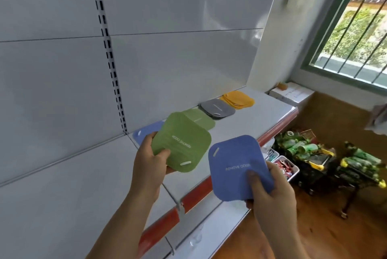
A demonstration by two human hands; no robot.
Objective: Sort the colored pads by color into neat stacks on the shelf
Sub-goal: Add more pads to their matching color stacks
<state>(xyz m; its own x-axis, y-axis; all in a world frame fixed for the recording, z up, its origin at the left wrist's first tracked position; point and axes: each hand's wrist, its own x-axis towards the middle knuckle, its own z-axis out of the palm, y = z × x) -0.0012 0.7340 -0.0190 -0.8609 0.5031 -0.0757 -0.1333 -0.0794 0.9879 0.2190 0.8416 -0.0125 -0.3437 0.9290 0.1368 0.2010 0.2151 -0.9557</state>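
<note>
My left hand [149, 166] grips a green pad [182, 141], possibly a thin stack, above the shelf [270, 110], thumb on its top face. My right hand [272, 193] pinches a blue pad [236, 166] by its near corner, out past the shelf's red front edge. On the shelf lie four piles in a row: a blue pad [146, 131] partly hidden behind the held green one, a green pile [201, 119], a grey pile [216, 108] and an orange pile [237, 98]. The pads read "REMOVE ODOR".
The white back panel with a slotted upright [109, 49] rises behind the shelf. A lower shelf [209, 223] juts out below. To the right stand baskets of green bottles [301, 147] on a wooden floor, beneath a barred window [354, 22].
</note>
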